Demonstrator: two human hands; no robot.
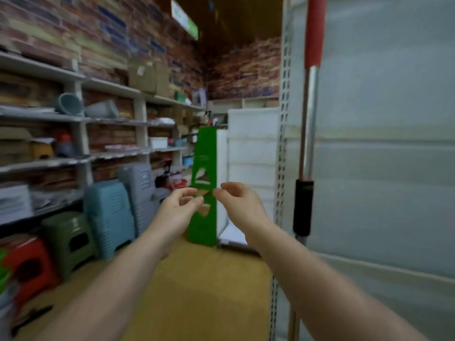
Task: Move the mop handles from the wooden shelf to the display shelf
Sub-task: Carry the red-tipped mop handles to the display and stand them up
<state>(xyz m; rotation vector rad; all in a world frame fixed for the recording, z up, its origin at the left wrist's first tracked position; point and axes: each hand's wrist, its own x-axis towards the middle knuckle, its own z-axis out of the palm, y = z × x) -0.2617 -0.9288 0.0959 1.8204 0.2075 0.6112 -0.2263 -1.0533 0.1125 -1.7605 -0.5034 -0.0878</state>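
Note:
One mop handle [308,124] stands upright at the right against the white display shelf [384,143]. It has a red grip on top, a silver tube and a black collar lower down. My left hand [176,210] and my right hand [237,201] are raised side by side in the middle of the view, left of the handle. Both hold nothing, and their fingers are loosely curled. The frame is blurred by motion. No other mop handle is visible.
White wall shelves [73,116] at the left carry boxes, buckets and small goods. Stacked plastic stools [108,212] in blue, green and red stand on the floor below them. A green tapered stand [203,185] rises straight ahead beside a white shelf unit [251,153]. The floor is yellowish.

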